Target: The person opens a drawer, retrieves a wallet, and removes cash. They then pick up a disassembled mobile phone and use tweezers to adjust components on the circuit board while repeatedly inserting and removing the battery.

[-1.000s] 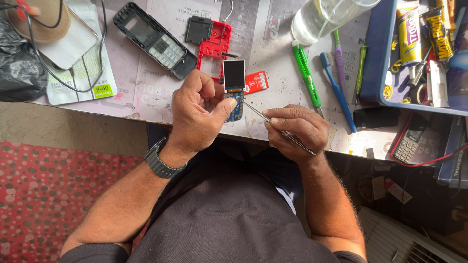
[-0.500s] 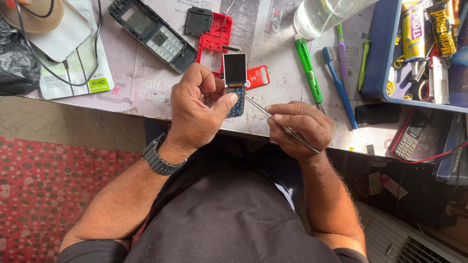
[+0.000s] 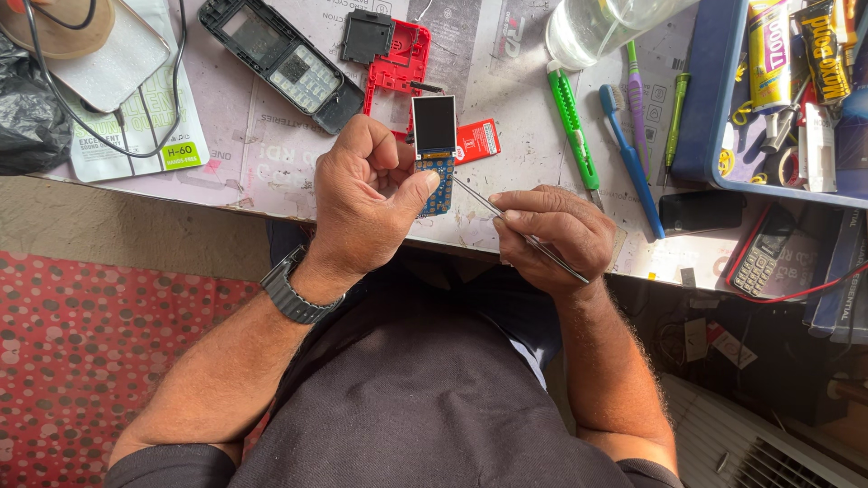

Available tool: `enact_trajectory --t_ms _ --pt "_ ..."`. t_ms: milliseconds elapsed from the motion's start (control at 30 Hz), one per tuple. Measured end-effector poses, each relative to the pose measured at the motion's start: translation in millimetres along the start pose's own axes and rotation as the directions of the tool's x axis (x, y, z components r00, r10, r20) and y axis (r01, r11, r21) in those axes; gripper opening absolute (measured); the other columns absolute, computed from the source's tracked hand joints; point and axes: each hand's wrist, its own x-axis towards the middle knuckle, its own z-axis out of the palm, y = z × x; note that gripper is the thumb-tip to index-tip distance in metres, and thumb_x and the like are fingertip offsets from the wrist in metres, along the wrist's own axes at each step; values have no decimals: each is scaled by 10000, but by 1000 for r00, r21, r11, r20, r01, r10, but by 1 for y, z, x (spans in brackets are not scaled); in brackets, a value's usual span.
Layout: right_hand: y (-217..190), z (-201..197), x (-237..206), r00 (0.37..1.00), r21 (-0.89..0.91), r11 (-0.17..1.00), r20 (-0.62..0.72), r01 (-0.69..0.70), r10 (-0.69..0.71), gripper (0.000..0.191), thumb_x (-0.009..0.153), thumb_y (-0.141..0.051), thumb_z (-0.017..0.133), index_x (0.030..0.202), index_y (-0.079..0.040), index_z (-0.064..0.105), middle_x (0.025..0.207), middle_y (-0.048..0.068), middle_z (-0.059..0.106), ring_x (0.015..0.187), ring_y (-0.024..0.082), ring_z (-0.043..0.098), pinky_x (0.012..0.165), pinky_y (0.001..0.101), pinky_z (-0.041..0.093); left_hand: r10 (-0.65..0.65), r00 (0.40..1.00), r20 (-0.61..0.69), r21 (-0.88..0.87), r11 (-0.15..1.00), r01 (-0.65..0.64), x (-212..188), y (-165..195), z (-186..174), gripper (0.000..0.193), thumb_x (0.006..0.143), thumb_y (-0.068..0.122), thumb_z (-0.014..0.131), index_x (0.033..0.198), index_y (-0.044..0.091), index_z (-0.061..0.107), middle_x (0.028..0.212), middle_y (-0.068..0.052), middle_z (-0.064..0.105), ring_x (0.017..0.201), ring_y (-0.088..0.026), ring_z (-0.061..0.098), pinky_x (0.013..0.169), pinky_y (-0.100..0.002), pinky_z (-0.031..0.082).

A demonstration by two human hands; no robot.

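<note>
**A:** So, what's actually in the hands here?

**B:** The left hand is curled almost into a fist around a small phone circuit board. The thumb presses on the blue lower part, and the dark screen stands up above the fingers. It's held over the near edge of the worktable, just in front of the person's chest.

**A:** And the other one?

**B:** The right hand is closed in a pinch on a pair of thin metal tweezers. The shaft runs under the fingers and the tip points left, reaching the lower right side of the board. Can't tell if it's really touching or just next to it.

**A:** What's lying around?

**B:** Just behind the board there's a red phone frame with a dark square cover on its corner, and a small red battery-like block right beside the screen. Further left is a black phone front with keypad. To the right of the hands: a green utility knife, a blue toothbrush, and a purple one next to it. A blue tray full of glue tubes and bits sits at the far right, with a black keypad phone below it. The left wrist wears a dark watch.
</note>
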Motion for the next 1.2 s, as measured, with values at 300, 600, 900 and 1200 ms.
enact_trajectory --t_ms 300,600,900,1200 --pt "1 1 1 1000 6 1000 8 9 -9 267 830 34 848 907 -39 604 967 195 751 725 210 745 606 308 582 26 1000 1 27 999 -26 0 -1 -1 352 926 -28 768 958 88 437 904 -73 646 843 -57 693 736 -237 650" --pt "0 1 1 1000 -1 1000 5 2 -2 265 829 35 850 922 -37 612 978 189 749 744 220 748 622 314 592 33 999 3 36 999 -33 1 0 -1 356 928 -33 767 950 89 434 898 -71 638 848 -56 690 732 -236 649" --pt "3 -1 -6 1000 33 999 20 -21 21 257 843 52 834 922 -33 604 993 193 748 708 216 725 596 313 561 -6 1000 -8 -41 999 6 -3 -2 1 355 922 -50 752 948 87 425 898 -36 632 837 -33 647 724 -214 604" --pt "1 -16 -3 996 58 996 66 -66 62 223 829 1 804 982 -77 663 1067 129 748 821 250 737 698 365 602 30 998 -54 56 998 -27 -3 12 7 359 890 -53 764 961 73 436 868 29 475 744 -38 445 633 -206 422"
